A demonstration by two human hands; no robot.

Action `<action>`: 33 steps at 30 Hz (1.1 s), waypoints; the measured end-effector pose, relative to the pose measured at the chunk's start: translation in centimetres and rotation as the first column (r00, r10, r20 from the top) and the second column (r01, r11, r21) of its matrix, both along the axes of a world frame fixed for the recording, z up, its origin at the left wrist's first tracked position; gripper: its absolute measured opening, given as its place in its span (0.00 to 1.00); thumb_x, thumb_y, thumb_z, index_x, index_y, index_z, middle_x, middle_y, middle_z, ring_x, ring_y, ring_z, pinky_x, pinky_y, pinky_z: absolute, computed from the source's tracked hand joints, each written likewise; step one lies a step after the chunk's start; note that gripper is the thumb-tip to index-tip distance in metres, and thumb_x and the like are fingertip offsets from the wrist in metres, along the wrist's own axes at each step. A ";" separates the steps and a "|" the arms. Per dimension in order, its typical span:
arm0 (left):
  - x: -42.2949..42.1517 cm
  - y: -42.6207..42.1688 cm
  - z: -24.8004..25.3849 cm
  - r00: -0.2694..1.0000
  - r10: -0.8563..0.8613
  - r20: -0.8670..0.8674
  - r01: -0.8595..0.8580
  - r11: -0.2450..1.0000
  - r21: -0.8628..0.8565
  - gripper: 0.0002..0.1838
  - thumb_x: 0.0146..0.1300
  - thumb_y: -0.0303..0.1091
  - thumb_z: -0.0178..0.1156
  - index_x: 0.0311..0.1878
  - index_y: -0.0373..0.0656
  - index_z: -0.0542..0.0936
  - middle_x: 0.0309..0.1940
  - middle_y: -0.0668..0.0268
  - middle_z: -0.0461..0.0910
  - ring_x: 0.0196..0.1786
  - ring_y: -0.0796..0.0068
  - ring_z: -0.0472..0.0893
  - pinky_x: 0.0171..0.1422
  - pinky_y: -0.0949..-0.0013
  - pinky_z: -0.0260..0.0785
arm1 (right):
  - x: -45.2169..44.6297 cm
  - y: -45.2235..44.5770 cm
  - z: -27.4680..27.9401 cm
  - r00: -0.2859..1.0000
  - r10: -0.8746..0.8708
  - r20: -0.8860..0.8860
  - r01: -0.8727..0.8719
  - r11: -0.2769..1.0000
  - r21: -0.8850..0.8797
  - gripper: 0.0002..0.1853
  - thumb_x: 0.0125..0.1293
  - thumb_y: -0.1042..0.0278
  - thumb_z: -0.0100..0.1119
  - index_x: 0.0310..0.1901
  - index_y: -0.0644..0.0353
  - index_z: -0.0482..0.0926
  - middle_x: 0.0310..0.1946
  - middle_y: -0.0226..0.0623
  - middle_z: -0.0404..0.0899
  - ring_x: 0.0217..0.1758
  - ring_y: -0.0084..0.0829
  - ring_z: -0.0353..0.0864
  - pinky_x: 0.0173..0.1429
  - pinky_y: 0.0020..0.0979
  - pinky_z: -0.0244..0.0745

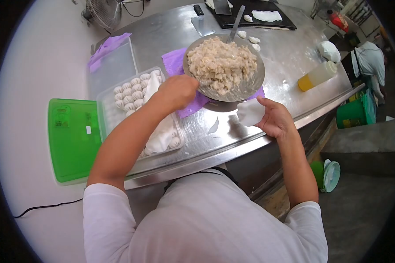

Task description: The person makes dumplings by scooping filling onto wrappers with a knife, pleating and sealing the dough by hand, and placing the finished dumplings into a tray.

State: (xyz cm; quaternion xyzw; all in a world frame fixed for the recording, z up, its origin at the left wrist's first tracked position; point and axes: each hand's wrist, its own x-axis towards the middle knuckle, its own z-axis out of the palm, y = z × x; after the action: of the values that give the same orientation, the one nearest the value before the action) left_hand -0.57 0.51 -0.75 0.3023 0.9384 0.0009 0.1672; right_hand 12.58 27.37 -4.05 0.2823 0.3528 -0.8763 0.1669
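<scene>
A metal bowl (258, 81) heaped with pale, lumpy filling (221, 63) stands on purple cloth. My left hand (178, 91) is closed at the bowl's left rim; what it grips, if anything, is hidden. At the bowl's lower right, my right hand (274, 117) holds a thin white dough wrapper (250, 112) between thumb and fingers. A spatula (237, 24) leans in the bowl. Left of the bowl, a clear tray (102, 115) carries rows of pleated dumplings (128, 93), partly covered by white cloth (161, 136) and by my left forearm.
A green lid (72, 140) lies left of the tray. A squeeze bottle with yellow liquid (317, 76) lies tilted at the right. Behind the bowl are a black board (276, 23), a scraper (202, 27) and dough pieces (254, 40). A person (369, 63) is at far right.
</scene>
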 end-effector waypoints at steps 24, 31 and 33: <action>5.0 -1.6 3.0 0.972 -0.190 0.140 0.065 0.786 0.614 0.19 0.65 0.21 0.55 0.56 0.45 0.85 0.34 0.53 0.84 0.36 0.56 0.83 0.45 0.62 0.74 | -0.2 -1.2 0.7 0.992 -0.085 -0.091 0.080 0.995 -0.057 0.24 0.82 0.57 0.40 0.70 0.64 0.63 0.65 0.49 0.73 0.68 0.45 0.76 0.73 0.50 0.73; 6.1 -2.4 4.3 0.976 -0.145 0.162 0.002 0.750 0.661 0.20 0.64 0.21 0.55 0.58 0.43 0.84 0.35 0.51 0.83 0.37 0.53 0.82 0.46 0.60 0.74 | 0.1 -1.3 0.9 0.971 -0.169 -0.167 0.154 0.983 -0.099 0.23 0.81 0.56 0.44 0.68 0.63 0.67 0.62 0.47 0.77 0.61 0.42 0.81 0.68 0.43 0.78; 6.1 -2.5 3.0 0.985 -0.129 0.112 0.024 0.753 0.658 0.21 0.63 0.20 0.55 0.58 0.43 0.84 0.34 0.52 0.83 0.37 0.54 0.82 0.46 0.60 0.74 | 0.0 -1.1 0.2 0.968 -0.176 -0.177 0.155 0.979 -0.130 0.23 0.81 0.56 0.45 0.68 0.63 0.67 0.61 0.47 0.77 0.62 0.41 0.81 0.68 0.42 0.78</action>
State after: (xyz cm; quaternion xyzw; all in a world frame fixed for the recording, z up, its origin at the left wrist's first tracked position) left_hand 5.54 -1.95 2.27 0.3789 0.8504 0.3443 0.1211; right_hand 12.55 26.29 -3.81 0.2170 0.2909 -0.9288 0.0753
